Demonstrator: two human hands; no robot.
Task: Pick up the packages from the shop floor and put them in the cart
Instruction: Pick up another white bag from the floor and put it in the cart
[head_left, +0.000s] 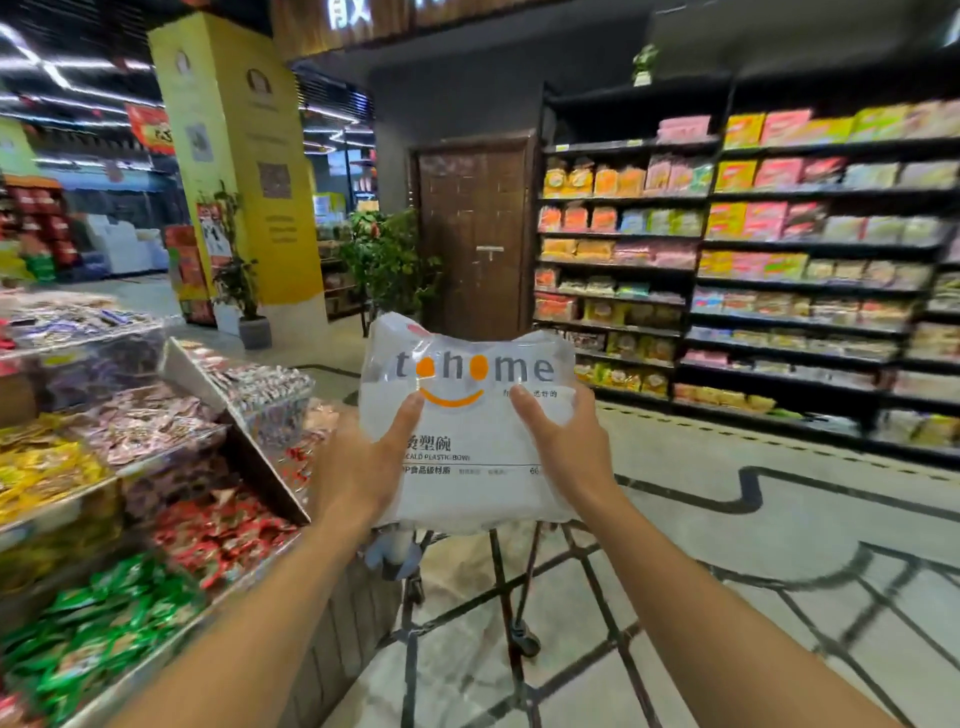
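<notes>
- Both of your arms reach forward, and between them you hold up a white plastic package (467, 415) at about the middle of the view.
- Your left hand (363, 467) is closed on the package's left edge, with the thumb pressed flat across the front face and the other fingers hidden behind the bag.
- Your right hand (561, 441) grips the right edge the same way, thumb on the front and the remaining fingers wrapped out of sight behind.
- The package is held upright and facing you, clear of the floor; its front shows grey lettering with two orange dots, an orange smile curve, and smaller lines of print lower down.
- Directly below the package you can see the dark metal frame of the cart (498, 571), with a wheel (524, 642) resting on the tiled floor (779, 519); the package covers most of the cart's top, so you cannot tell how the basket sits.
- To your left stands a tiered candy display (130, 467) with sloped clear bins of wrapped sweets in green, red, yellow and purple.
- To your right run dark shelves (779, 260) stocked with rows of coloured packets.
- Ahead, beyond the package, are a brown door (475, 234), a leafy potted plant (387, 260) just left of it, and a yellow pillar (249, 171) farther left.
</notes>
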